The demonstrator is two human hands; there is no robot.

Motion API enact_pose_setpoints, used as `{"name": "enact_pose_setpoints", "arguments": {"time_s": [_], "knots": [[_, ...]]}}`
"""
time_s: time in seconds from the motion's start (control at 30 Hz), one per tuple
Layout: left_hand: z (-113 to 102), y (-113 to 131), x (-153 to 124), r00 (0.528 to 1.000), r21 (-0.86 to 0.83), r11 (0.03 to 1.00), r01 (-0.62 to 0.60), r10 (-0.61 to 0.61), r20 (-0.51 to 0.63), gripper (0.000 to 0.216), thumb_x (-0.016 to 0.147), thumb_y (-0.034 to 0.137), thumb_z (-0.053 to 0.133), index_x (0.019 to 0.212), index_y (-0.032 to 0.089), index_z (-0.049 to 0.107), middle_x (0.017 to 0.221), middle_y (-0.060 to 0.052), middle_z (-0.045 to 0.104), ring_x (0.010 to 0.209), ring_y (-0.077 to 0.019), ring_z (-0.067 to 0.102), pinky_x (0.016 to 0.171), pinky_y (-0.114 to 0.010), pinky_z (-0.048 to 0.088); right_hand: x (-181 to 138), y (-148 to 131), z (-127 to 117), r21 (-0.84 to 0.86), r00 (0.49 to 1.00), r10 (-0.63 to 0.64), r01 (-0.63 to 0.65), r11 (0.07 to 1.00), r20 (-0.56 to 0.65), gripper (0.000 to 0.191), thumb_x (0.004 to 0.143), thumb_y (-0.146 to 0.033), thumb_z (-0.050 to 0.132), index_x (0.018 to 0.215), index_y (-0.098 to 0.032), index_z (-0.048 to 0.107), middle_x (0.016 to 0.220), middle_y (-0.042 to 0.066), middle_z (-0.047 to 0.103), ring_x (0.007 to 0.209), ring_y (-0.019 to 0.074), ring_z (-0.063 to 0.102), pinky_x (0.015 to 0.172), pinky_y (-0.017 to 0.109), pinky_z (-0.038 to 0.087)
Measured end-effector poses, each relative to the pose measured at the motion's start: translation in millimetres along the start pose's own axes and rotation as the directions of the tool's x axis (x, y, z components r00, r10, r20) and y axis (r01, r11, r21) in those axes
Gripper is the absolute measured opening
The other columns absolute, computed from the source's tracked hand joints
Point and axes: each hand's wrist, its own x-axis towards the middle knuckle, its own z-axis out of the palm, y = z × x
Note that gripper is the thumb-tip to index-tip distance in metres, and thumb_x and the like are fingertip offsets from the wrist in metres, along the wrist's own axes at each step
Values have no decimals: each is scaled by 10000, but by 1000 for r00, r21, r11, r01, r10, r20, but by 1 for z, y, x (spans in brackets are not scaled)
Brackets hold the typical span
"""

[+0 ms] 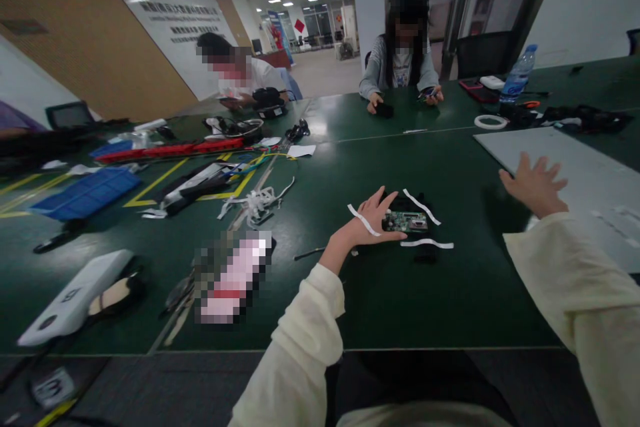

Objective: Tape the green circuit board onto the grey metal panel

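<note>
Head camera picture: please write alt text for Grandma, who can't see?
A person's left hand spreads around one end of a green rectangular circuit board, near thin white strips, on a dark green table. The open right hand is over a flat grey panel.

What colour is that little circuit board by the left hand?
The circuit board is green; the head view shows it.

I see the circuit board (417, 221) on the surface (410, 307), strips (427, 244) about it, the left hand (374, 213) at its left end. Rightward lies a panel (600, 193), a bottle (520, 75) beyond; far left, a tray (87, 193).
</note>
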Motion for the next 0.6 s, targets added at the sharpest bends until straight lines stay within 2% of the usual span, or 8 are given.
{"name": "enact_pose_setpoints", "arguments": {"time_s": [0.07,0.2,0.3,0.43,0.6], "knots": [[2,-2,1,1000,1,1000,-10,10,-7,1030,687,656,655,1490,242,160,1563,-189,74,1416,-394,162,1103,-571,229,2,25,11,-32,995,91,-93,995,-38,707,886,-516,432,1444,-95,327,1455,376,169,1391,448,59,938,699,140],[5,-6,5,1000,-14,1000,-15,15,-22,1034,665,650,678,1483,251,188,1548,-185,145,1397,-408,208,1097,-596,223,4,47,23,-31,979,198,-196,980,58,644,858,-565,429,1338,-141,491,1455,347,213,1386,460,79,957,699,42],[5,-7,7,998,-52,998,-28,25,-61,1009,659,634,692,1469,242,235,1510,-184,232,1348,-408,310,1073,-586,290,8,52,27,-52,980,190,-187,981,65,612,864,-561,408,1300,-148,527,1455,342,221,1383,464,98,960,705,7],[4,-5,7,996,-108,993,-49,40,-80,990,652,609,712,1450,226,269,1455,-179,291,1280,-372,407,1031,-520,395,7,53,27,-94,984,167,-161,982,61,619,879,-560,364,1294,-131,529,1447,342,234,1381,457,113,979,688,24],[-5,2,6,994,-149,987,-61,47,-97,969,656,589,719,1435,222,273,1401,-173,328,1223,-347,462,1028,-502,412,0,51,25,-92,992,98,-91,992,73,613,878,-576,351,1270,-144,539,1433,327,266,1366,469,143,979,680,52]]}}
